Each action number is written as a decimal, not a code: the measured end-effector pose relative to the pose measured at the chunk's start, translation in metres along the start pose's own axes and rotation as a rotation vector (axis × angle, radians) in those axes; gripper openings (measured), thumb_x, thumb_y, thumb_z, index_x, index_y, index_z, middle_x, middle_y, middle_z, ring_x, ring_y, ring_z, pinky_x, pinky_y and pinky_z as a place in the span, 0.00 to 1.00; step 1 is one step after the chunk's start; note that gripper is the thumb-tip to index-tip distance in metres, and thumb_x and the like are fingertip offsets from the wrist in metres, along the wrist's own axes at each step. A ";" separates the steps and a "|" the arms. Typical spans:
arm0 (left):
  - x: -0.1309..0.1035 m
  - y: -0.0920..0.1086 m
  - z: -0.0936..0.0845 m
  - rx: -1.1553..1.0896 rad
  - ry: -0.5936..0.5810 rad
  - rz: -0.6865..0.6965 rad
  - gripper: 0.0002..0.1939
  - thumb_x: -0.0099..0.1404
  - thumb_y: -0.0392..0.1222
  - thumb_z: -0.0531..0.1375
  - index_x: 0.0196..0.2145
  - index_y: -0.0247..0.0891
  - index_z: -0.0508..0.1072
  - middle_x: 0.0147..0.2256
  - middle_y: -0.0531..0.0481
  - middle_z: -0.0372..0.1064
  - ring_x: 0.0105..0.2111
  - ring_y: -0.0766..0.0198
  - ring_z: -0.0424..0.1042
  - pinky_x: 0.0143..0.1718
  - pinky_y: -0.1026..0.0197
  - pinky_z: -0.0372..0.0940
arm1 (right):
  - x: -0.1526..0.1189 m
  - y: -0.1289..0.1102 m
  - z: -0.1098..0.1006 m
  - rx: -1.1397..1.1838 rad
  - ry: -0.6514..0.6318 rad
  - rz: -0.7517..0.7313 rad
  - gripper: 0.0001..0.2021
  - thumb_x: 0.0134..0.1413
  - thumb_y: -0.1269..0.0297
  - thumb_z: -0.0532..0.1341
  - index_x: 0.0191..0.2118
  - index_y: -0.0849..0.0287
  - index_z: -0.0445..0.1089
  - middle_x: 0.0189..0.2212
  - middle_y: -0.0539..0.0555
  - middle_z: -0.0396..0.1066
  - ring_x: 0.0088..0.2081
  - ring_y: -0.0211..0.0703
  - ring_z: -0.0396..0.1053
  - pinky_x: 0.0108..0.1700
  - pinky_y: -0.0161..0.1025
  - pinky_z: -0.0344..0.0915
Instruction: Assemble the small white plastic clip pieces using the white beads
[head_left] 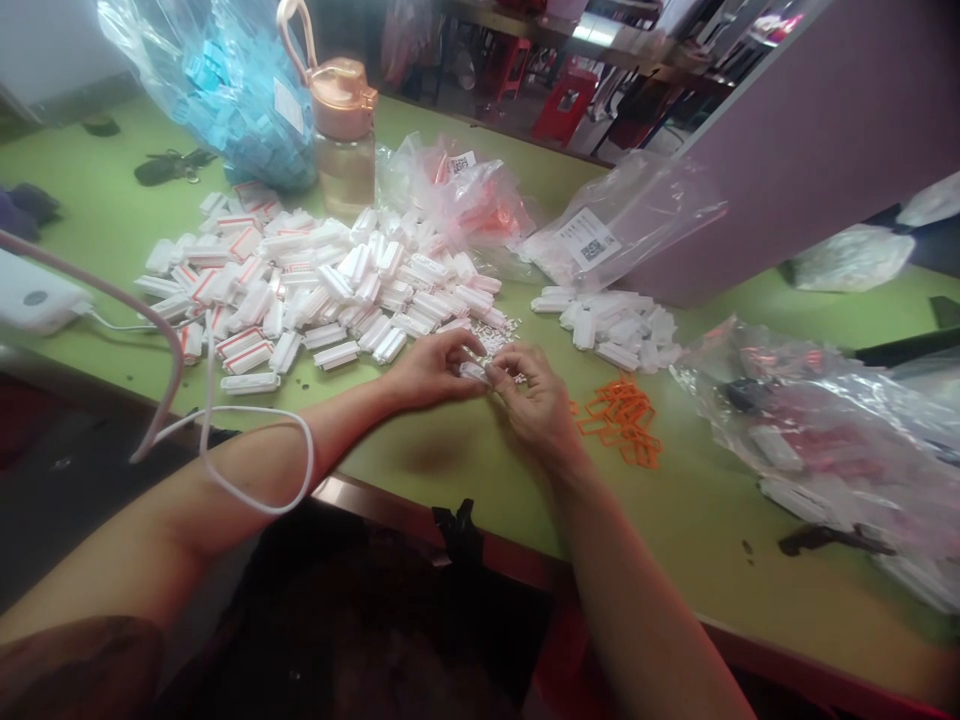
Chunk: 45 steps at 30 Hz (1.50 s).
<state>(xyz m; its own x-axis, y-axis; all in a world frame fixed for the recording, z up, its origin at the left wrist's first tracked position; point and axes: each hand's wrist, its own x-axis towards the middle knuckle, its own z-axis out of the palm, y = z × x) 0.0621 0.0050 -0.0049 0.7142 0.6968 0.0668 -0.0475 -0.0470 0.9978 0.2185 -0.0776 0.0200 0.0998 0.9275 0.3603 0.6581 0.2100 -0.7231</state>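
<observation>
My left hand [435, 371] and my right hand [531, 398] meet over the green table. Between their fingertips is a small white plastic piece [473, 371], with the fingers of both hands closed on it. Just beyond the hands lies a scatter of tiny white parts [495, 336]. A large heap of white plastic pieces [300, 275], some with red strips, spreads behind my left hand. Several orange frames [624, 420] lie to the right of my right hand, and a smaller pile of whitish pieces [619, 325] sits farther back on that side.
At the back stand a bag of blue parts [247, 110] and a bottle [343, 140]. Clear bags [480, 200] lie near a purple panel [795, 150]. Filled bags [825, 430] cover the right side. A white cable [259, 505] loops over my left forearm.
</observation>
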 end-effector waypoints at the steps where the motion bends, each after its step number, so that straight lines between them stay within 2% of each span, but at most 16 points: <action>1: 0.000 0.001 0.000 0.005 -0.008 0.003 0.21 0.50 0.44 0.68 0.40 0.36 0.67 0.28 0.55 0.68 0.25 0.73 0.65 0.28 0.68 0.60 | 0.000 0.001 0.001 0.009 0.002 0.004 0.09 0.59 0.58 0.58 0.30 0.55 0.65 0.38 0.54 0.69 0.41 0.44 0.66 0.46 0.44 0.64; 9: -0.001 0.000 0.001 0.065 -0.014 0.013 0.21 0.53 0.44 0.66 0.42 0.36 0.67 0.28 0.54 0.69 0.26 0.72 0.66 0.27 0.69 0.59 | -0.001 0.005 0.006 0.034 0.010 0.013 0.08 0.57 0.58 0.60 0.30 0.55 0.67 0.38 0.53 0.68 0.40 0.43 0.65 0.47 0.44 0.64; 14: -0.001 0.000 0.001 0.085 -0.024 0.029 0.21 0.52 0.43 0.66 0.42 0.36 0.66 0.28 0.54 0.70 0.26 0.72 0.66 0.28 0.68 0.60 | -0.003 0.008 0.008 0.076 0.008 0.113 0.07 0.52 0.58 0.65 0.34 0.54 0.70 0.38 0.51 0.68 0.36 0.40 0.63 0.44 0.42 0.64; 17: -0.001 0.001 0.001 0.047 -0.022 0.015 0.23 0.51 0.44 0.67 0.43 0.37 0.66 0.29 0.54 0.70 0.26 0.72 0.67 0.29 0.67 0.61 | -0.003 0.009 0.006 0.087 0.012 0.130 0.09 0.55 0.54 0.63 0.34 0.55 0.70 0.36 0.51 0.68 0.35 0.40 0.64 0.42 0.41 0.64; 20: -0.001 0.001 0.000 0.028 -0.007 -0.008 0.25 0.49 0.44 0.68 0.44 0.37 0.66 0.30 0.54 0.71 0.26 0.72 0.67 0.29 0.67 0.61 | -0.003 0.007 0.002 0.028 0.050 0.017 0.13 0.62 0.54 0.56 0.34 0.55 0.72 0.36 0.53 0.70 0.39 0.43 0.67 0.43 0.42 0.63; 22: -0.001 0.001 0.000 0.044 0.011 -0.007 0.25 0.49 0.45 0.68 0.43 0.38 0.66 0.30 0.54 0.70 0.26 0.72 0.67 0.28 0.68 0.60 | -0.005 0.003 0.000 -0.098 0.088 -0.088 0.14 0.64 0.56 0.54 0.36 0.54 0.74 0.36 0.54 0.72 0.41 0.44 0.68 0.45 0.44 0.61; 27: 0.001 -0.006 -0.003 0.024 0.046 0.026 0.23 0.51 0.43 0.68 0.43 0.38 0.67 0.28 0.56 0.69 0.25 0.73 0.67 0.27 0.69 0.59 | -0.010 -0.006 0.000 -0.474 0.097 -0.321 0.11 0.63 0.59 0.57 0.45 0.50 0.76 0.40 0.53 0.75 0.41 0.45 0.67 0.46 0.46 0.54; 30: 0.001 -0.009 -0.002 -0.059 0.051 0.029 0.23 0.49 0.38 0.68 0.42 0.37 0.67 0.28 0.55 0.70 0.27 0.71 0.69 0.30 0.68 0.61 | -0.011 -0.011 0.004 -0.578 0.055 -0.360 0.11 0.62 0.59 0.58 0.47 0.50 0.75 0.45 0.54 0.75 0.44 0.46 0.67 0.45 0.46 0.52; 33: 0.002 -0.008 -0.001 -0.163 0.061 0.022 0.22 0.47 0.36 0.68 0.40 0.36 0.68 0.27 0.55 0.70 0.28 0.70 0.70 0.31 0.67 0.63 | -0.010 -0.014 0.006 -0.571 0.017 -0.323 0.12 0.63 0.59 0.58 0.48 0.50 0.75 0.48 0.55 0.74 0.45 0.47 0.66 0.45 0.47 0.52; 36: 0.003 -0.003 -0.001 -0.218 0.112 0.028 0.22 0.47 0.38 0.69 0.39 0.36 0.68 0.31 0.52 0.72 0.31 0.68 0.72 0.34 0.65 0.65 | -0.008 -0.009 0.000 -0.423 0.063 -0.236 0.14 0.64 0.58 0.54 0.48 0.51 0.74 0.50 0.56 0.71 0.45 0.46 0.67 0.48 0.47 0.56; 39: 0.006 0.002 -0.004 -0.175 0.193 0.027 0.21 0.46 0.40 0.70 0.36 0.34 0.69 0.33 0.50 0.72 0.32 0.68 0.72 0.37 0.64 0.66 | -0.006 0.002 -0.013 -0.319 0.109 -0.090 0.14 0.64 0.57 0.54 0.42 0.54 0.76 0.41 0.57 0.74 0.42 0.46 0.69 0.44 0.45 0.60; 42: 0.008 0.003 -0.007 -0.107 0.258 0.006 0.19 0.46 0.43 0.70 0.34 0.33 0.71 0.32 0.50 0.72 0.30 0.70 0.70 0.35 0.64 0.65 | -0.006 0.010 -0.022 -0.414 -0.063 0.037 0.09 0.59 0.59 0.58 0.34 0.54 0.75 0.33 0.53 0.75 0.37 0.45 0.69 0.39 0.43 0.58; 45: 0.009 0.003 -0.008 -0.088 0.261 0.002 0.19 0.47 0.44 0.70 0.34 0.33 0.72 0.31 0.51 0.72 0.29 0.71 0.69 0.34 0.65 0.64 | -0.006 0.011 -0.021 -0.527 -0.193 0.057 0.08 0.58 0.62 0.59 0.32 0.54 0.74 0.33 0.52 0.76 0.38 0.45 0.69 0.39 0.42 0.53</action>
<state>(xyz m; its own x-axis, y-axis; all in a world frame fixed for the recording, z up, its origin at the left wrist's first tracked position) 0.0630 0.0165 -0.0009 0.5105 0.8581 0.0555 -0.1172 0.0055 0.9931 0.2405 -0.0874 0.0220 0.0401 0.9831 0.1789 0.9443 0.0213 -0.3285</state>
